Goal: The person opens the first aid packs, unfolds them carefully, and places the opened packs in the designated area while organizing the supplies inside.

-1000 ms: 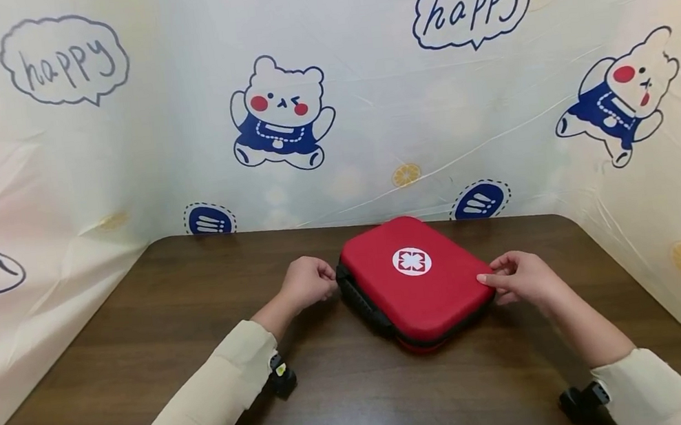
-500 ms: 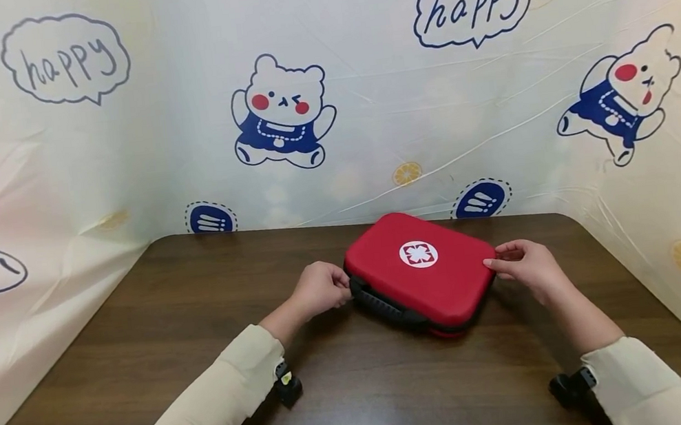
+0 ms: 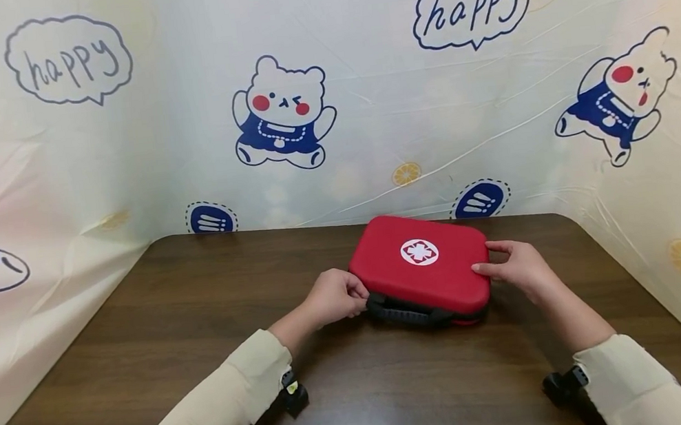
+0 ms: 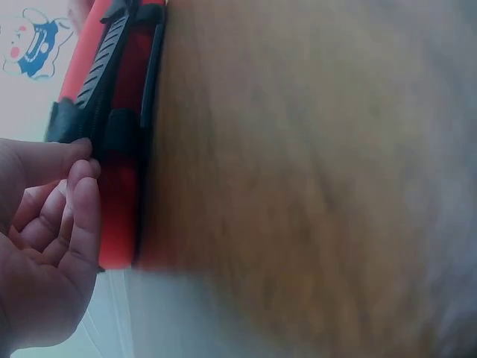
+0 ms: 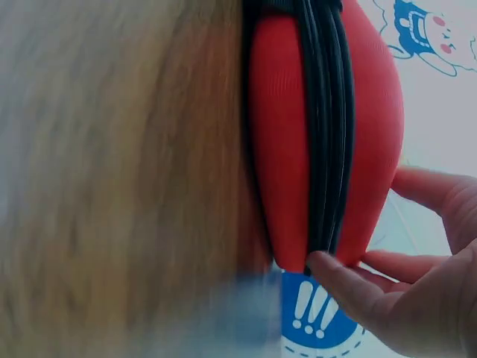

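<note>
A red first-aid case [image 3: 383, 263] with a round white cross emblem lies closed on the table, its black handle [image 3: 406, 313] facing the near side. At the handle's left end my left hand [image 3: 333, 298] pinches the black zipper edge between thumb and forefinger. Those fingertips [image 4: 83, 165] hide the small part between them. My right hand [image 3: 521, 268] holds the case's right side, thumb on one face and fingers spread along the edge. In the right wrist view, a black zipper band [image 5: 326, 142] runs round the side, with one fingertip right at it.
The brown wooden table [image 3: 199, 290] reaches back to a printed cloth backdrop [image 3: 369, 133] with cartoon bears. Similar cloth hangs along both sides. Black wrist cameras [image 3: 564, 386] sit at the cuffs of the light sleeves.
The case has turned clockwise, so its handle now faces nearer to me. My left hand has moved right and nearer along with the handle's end; my right hand has stayed on the right side.
</note>
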Demonstrator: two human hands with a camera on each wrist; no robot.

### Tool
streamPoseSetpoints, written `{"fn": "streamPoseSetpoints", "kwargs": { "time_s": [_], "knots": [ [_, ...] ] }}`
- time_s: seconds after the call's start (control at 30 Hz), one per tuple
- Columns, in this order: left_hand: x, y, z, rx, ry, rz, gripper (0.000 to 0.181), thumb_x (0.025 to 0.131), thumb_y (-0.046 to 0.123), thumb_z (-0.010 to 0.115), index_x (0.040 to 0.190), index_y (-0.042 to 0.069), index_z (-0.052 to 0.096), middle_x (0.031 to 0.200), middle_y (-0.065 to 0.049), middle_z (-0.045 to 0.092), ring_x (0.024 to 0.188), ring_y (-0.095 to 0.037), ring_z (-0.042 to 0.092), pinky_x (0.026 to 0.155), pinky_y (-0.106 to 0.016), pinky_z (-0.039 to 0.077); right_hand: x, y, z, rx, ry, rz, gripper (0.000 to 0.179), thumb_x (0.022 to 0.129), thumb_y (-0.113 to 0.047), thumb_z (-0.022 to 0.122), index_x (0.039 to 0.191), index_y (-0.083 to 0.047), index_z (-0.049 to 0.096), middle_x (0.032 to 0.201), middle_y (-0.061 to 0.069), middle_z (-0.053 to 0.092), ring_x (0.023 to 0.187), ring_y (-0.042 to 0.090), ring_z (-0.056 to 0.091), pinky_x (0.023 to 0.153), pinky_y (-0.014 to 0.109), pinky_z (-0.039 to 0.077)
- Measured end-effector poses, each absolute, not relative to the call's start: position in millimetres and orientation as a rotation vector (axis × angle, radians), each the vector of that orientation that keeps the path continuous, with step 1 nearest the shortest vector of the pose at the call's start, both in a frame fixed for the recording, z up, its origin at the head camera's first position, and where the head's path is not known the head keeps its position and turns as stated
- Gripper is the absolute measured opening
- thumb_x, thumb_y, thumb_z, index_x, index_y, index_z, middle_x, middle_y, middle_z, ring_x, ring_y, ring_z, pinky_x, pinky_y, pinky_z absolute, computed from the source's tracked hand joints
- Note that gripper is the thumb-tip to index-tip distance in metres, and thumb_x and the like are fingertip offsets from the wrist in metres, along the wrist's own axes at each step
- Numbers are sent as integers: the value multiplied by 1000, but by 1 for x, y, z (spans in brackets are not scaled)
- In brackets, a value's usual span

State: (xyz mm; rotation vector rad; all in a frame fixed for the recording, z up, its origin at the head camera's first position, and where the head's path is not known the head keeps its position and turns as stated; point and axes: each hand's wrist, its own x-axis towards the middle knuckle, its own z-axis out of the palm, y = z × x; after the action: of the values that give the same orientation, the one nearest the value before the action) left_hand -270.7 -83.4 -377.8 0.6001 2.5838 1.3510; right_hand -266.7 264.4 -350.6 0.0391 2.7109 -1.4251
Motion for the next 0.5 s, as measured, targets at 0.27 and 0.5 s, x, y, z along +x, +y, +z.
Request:
{"fn": "streamPoseSetpoints", "kwargs": {
  "time_s": [0.27, 0.5],
  "knots": [
    [-264, -86, -379, 610, 2610, 1299, 9, 82, 8, 78, 75, 9, 73, 61, 0, 65, 50, -14, 58, 52, -29, 53, -268, 263, -355, 93, 2519, -1587, 82, 88, -20, 74, 152, 1, 26, 149, 32, 32, 89, 22, 70, 84, 42, 55],
    [-261, -95, -375, 538, 2615, 1313, 9, 81, 7, 79, 74, 8, 73, 64, -3, 67, 51, -13, 59, 52, -29, 53, -267, 269, -356, 68, 2457, -1636, 82, 90, -21, 72, 154, -3, 24, 152, 29, 28, 86, 14, 68, 79, 35, 57]
  ]
}}
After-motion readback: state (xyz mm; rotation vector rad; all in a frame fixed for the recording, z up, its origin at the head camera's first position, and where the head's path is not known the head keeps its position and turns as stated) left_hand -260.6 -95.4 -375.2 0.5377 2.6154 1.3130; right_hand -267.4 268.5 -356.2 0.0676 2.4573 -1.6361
